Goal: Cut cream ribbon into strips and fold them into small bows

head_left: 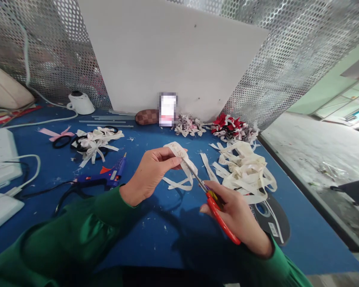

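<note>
A printed white ribbon (177, 150) is pinched between the thumb and fingers of my left hand (155, 167), and its lower part hangs in a loop over the blue table. My right hand (231, 205) is wrapped round red-handled scissors (219, 221). The metal blades point up and left, with their tips at the ribbon beside my left thumb. Whether the blades are parted is too small to tell. Just right of the hands lie loose cut ribbon strips (208, 166) and a tangled cream ribbon heap (245, 165).
A blue glue gun (107, 175), white bows with black bands (95, 141) and white devices (1, 207) lie left. At the back are a phone (168, 109), a checkered case (146, 116) and red bows (227, 125). A black spool (275, 223) sits right.
</note>
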A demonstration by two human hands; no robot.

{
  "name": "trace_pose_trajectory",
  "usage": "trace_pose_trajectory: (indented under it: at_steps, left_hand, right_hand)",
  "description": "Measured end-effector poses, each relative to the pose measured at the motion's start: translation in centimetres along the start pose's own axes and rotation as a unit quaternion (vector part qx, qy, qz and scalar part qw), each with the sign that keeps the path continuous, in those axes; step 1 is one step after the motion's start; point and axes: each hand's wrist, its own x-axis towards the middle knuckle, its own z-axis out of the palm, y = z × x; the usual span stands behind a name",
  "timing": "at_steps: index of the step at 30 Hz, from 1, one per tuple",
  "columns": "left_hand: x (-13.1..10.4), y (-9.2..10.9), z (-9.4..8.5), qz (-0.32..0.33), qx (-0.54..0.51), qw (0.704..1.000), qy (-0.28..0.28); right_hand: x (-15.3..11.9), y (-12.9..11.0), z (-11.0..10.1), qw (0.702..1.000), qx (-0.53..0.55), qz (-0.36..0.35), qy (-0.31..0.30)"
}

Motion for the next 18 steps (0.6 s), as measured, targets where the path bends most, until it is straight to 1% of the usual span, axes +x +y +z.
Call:
trace_pose_trajectory:
  at_steps: [8, 13, 18]
  left_hand:
    - [-0.22, -0.06, 0.4, -0.017, 0.018, 1.0, 0.0]
    - [-0.26, -0.22, 0.48, -0.014, 0.016, 1.0, -0.008]
    - [-0.25, -0.18, 0.38, -0.013, 0.014, 1.0, -0.012]
  right_hand:
    - [0.14, -0.05, 0.09, 1.0, -0.02, -0.009, 0.002]
    - [0.14, -0.25, 0.13, 1.0, -0.001, 0.003, -0.009]
    - [-0.21, -0.38, 0.02, 0.999, 0.04, 0.023, -0.027]
